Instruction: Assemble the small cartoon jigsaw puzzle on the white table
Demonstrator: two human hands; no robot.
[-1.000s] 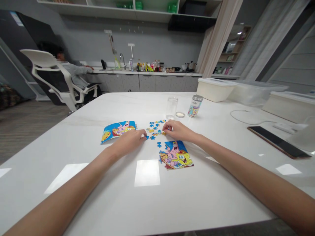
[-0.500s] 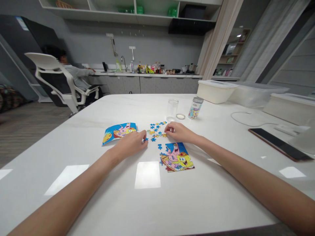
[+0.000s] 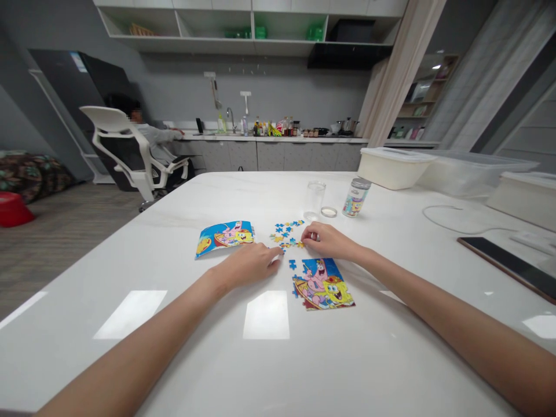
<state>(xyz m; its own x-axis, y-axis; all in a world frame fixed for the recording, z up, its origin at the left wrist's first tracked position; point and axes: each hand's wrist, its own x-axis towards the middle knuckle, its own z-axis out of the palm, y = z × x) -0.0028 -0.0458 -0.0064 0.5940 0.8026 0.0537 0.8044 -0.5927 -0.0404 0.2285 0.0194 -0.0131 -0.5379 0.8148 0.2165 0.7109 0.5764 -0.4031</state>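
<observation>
We see our left hand (image 3: 247, 265) and our right hand (image 3: 326, 241) on a white table (image 3: 208, 370). Both hands are loose, with the fingers curled a little. The left fingertips (image 3: 276, 260) and right fingertips (image 3: 304, 236) are at the edge of a small heap of blue and yellow jigsaw pieces (image 3: 286, 233). We cannot tell if they pinch one. A SpongeBob puzzle (image 3: 324, 284) lies just below the heap, and a bent SpongeBob picture card (image 3: 225, 238) lies to its left. Behind the heap stand a clear glass (image 3: 315, 198) and a puzzle jar (image 3: 356, 197).
</observation>
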